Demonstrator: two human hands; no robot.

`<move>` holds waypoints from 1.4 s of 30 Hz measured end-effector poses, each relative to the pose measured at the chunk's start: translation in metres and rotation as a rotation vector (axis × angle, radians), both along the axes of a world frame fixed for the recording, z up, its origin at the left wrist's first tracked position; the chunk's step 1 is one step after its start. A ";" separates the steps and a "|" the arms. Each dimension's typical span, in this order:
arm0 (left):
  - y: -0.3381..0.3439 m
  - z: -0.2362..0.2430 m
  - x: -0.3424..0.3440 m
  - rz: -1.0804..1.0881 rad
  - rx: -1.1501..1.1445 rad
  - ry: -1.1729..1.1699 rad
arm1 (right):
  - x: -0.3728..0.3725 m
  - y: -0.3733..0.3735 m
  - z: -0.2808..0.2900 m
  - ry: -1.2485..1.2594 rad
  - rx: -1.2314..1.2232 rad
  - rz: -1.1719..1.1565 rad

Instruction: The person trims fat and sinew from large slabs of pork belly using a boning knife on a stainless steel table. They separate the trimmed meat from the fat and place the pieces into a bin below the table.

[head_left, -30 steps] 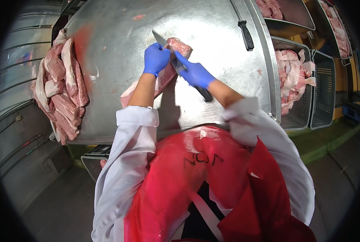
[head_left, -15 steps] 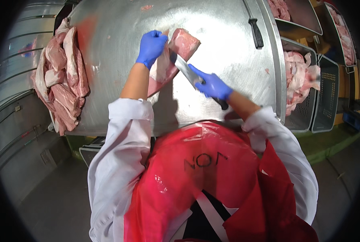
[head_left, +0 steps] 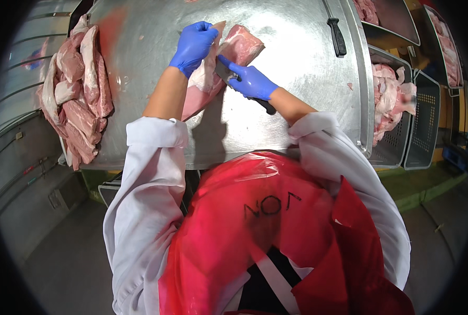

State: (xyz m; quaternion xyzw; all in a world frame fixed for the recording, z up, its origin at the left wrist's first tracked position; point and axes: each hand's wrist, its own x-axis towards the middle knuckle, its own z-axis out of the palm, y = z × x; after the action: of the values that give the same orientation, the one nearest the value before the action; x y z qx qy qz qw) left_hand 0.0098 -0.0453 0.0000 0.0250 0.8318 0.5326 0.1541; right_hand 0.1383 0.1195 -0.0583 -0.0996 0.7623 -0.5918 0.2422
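A long cut of raw meat (head_left: 240,46) lies aslant on the steel worktable (head_left: 291,68). My left hand (head_left: 193,46), in a blue glove, is closed on a pale strip of fat (head_left: 219,32) that stands up off the meat. My right hand (head_left: 250,82), gloved too, grips a knife (head_left: 259,102) by its black handle, with the index finger stretched along the blade. The blade lies against the meat beside the strip, and its tip is hidden there.
A heap of meat pieces (head_left: 71,100) lies at the table's left edge. A second black-handled knife (head_left: 337,38) rests near the right rim. Beyond that rim stand a grey crate (head_left: 396,152) holding pale trimmings (head_left: 388,105), another grey crate (head_left: 425,121), and trays of meat (head_left: 446,44).
My right hand and the knife have moved left, bringing the blade in against the meat by the strip. My left hand has moved slightly up and left, still gripping the strip.
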 end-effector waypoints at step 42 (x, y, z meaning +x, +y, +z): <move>-0.161 -0.047 0.097 -0.468 -0.747 0.352 | -0.005 -0.035 -0.026 0.218 0.299 -0.234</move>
State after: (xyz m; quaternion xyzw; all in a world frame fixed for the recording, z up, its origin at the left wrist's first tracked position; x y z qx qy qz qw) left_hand 0.1070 -0.2064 -0.0465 0.2444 0.9519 0.1358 0.1251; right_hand 0.1331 0.0848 -0.0845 -0.0369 0.8695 -0.4822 0.1003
